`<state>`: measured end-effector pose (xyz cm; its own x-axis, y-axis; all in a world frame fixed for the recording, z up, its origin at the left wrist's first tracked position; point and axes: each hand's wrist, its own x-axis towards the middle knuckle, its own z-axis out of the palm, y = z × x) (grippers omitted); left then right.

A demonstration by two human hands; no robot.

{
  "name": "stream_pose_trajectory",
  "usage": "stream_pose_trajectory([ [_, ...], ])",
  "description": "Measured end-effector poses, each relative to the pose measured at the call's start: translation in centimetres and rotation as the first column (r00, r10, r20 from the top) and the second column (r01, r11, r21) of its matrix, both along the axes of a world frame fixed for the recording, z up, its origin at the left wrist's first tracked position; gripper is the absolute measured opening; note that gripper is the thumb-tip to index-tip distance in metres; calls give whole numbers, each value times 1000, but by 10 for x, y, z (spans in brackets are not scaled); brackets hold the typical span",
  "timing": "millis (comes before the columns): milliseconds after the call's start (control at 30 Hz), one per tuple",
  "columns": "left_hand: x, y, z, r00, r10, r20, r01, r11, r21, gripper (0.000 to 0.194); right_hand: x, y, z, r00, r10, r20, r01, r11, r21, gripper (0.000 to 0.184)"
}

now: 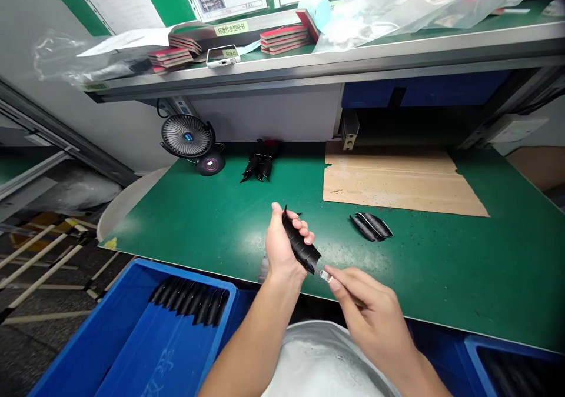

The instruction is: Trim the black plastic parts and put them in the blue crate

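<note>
My left hand grips a long, ribbed black plastic part, which slants down to the right across my fingers. Its lower end looks clear or glossy. My right hand lies just beyond that end, with thumb and forefinger pinching a small clear tab that seems joined to the part, though the link is hard to make out. On the green work mat, a pair of similar black-and-silver pieces lies to the right of my hands, apart from them.
A blue bin holding a row of black parts sits at lower left. A white sack lies below my hands. Farther back are a cardboard sheet, a black heap, a desk fan and a cluttered shelf.
</note>
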<state>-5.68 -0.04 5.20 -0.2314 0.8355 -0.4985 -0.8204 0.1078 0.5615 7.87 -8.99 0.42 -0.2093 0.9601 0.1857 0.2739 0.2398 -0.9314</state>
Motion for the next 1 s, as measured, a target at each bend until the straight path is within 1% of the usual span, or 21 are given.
stream_pose_trajectory([
  [100, 2, -4, 3, 998, 21, -61, -16, 996, 87, 41, 3, 4, 2, 997, 57, 50, -52, 994, -99, 24],
  [200, 3, -9, 5, 994, 15, -112, -2, 994, 111, 42, 9, 8, 6, 987, 137, 89, -116, 971, -209, 25],
  [300, 3, -13, 8, 990, 4, -144, 15, 992, 128, 43, 13, 12, 11, 979, 174, 102, -143, 956, -255, 31],
  [367, 3, -15, 9, 988, -9, -153, 31, 990, 140, 43, 12, 14, 13, 977, 176, 121, -141, 957, -255, 34],
  [467, 2, -17, 11, 986, -28, -167, 54, 987, 153, 43, 11, 13, 14, 972, 169, 165, -128, 964, -231, 34],
  [667, 5, -24, 12, 974, 5, -226, 30, 988, 150, 42, 10, 8, 11, 963, 99, 252, -57, 984, -168, 27],
  [800, 8, -28, 10, 967, 28, -252, 11, 988, 152, 42, 8, 5, 8, 942, 43, 332, -13, 996, -91, 25],
  [867, 9, -28, 8, 969, 37, -246, -2, 990, 143, 41, 6, 2, 6, 922, -24, 387, 28, 1000, -4, 23],
  [933, 7, -26, 6, 974, 58, -218, -30, 992, 126, 38, 5, -2, 2, 888, -136, 440, 72, 985, 160, 20],
  [967, 6, -24, 6, 979, 71, -192, -50, 992, 114, 36, 5, -4, 0, 869, -203, 452, 82, 958, 274, 21],
  [1000, 5, -22, 5, 984, 83, -158, -68, 993, 98, 34, 6, -6, -3, 855, -267, 446, 80, 916, 394, 24],
])
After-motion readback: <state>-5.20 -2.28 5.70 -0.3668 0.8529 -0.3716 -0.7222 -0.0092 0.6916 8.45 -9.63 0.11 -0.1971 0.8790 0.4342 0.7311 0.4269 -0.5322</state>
